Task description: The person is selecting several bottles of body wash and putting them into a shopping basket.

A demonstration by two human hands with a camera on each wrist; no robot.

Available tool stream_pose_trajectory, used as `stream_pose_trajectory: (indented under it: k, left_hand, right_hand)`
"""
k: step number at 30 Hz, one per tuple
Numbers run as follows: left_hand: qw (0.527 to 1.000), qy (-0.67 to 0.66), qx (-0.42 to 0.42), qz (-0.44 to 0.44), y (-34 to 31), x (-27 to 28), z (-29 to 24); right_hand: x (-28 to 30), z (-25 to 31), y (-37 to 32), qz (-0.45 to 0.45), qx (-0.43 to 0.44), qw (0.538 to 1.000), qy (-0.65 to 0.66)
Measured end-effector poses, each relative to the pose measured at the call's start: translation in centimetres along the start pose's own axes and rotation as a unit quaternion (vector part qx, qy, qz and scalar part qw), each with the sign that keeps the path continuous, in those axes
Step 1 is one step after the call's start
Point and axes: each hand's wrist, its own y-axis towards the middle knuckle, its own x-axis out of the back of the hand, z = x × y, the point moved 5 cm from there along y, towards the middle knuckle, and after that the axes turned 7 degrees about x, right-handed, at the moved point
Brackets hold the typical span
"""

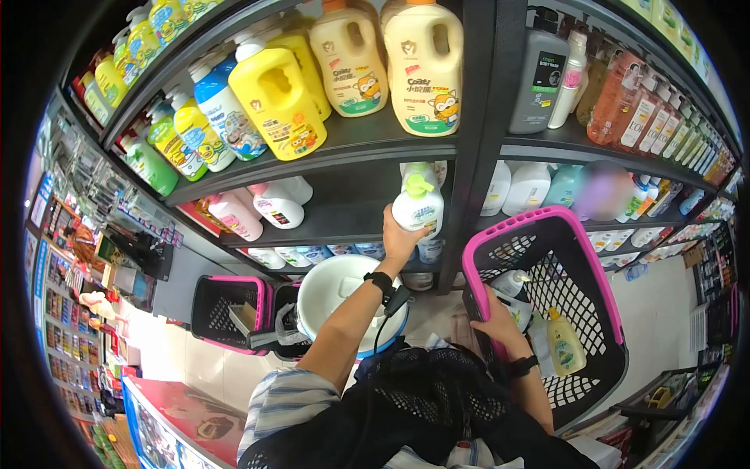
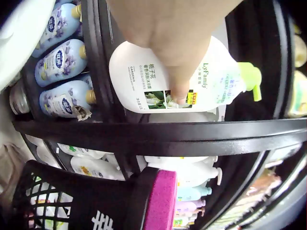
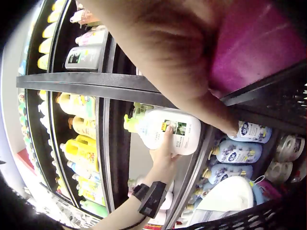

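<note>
Fingers of the left hand (image 1: 402, 242) grasp the lower part of the bottle (image 1: 418, 211), its long axis near upright and the pump (image 1: 419, 184) above them, at the shelf (image 1: 344, 211), left of the basket (image 1: 608, 301), whose side the right hand (image 1: 502, 319) grips.

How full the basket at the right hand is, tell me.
Partly filled: the basket holds a pale yellow bottle and a white bottle, yet much of its mesh wall shows bare.
</note>
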Motion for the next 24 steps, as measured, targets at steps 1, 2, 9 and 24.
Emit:
stream_pose_trajectory:
  k: [1,2,9,24]
  left_hand:
    - [1.0,-0.021,0.003,-0.006,0.6,-0.4,-0.4]
    - [0.999,-0.041,0.01,-0.013,1.0,-0.7,-0.7]
    - [0.99,-0.109,-0.036,0.075,6.2,-3.4,-0.1]
    - [0.958,-0.063,-0.274,0.052,-9.0,-5.7,-11.0]
  right_hand:
    - [0.0,-0.1,0.1,-0.001,-0.004,1.0,0.001]
    - [-0.1,-0.4,0.0,0.009,-0.029,0.999,0.011]
    - [0.2,0.8,0.0,-0.011,-0.026,1.0,0.006]
    - [9.0,-15.8,-12.6,-0.046,-0.232,0.96,-0.153]
